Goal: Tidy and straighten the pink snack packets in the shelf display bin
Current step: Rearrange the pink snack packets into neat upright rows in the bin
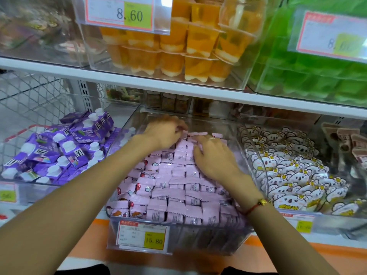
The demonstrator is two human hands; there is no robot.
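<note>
Pink snack packets (174,187) fill a clear plastic display bin (178,235) in the middle of the lower shelf, mostly stacked in rows, with some at the left lying askew. My left hand (164,132) reaches to the back of the bin, its fingers curled onto packets in the far row. My right hand (214,155) lies palm down on the packets just right of it, fingers spread and pressing on the pile. A ring is on the right hand and a red cord bracelet on its wrist.
A bin of purple drink cartons (59,151) stands to the left and a bin of white bear-shaped packets (288,175) to the right. The upper shelf edge (178,84) overhangs close above my hands, carrying orange jelly cups (178,46) and green packs (317,76).
</note>
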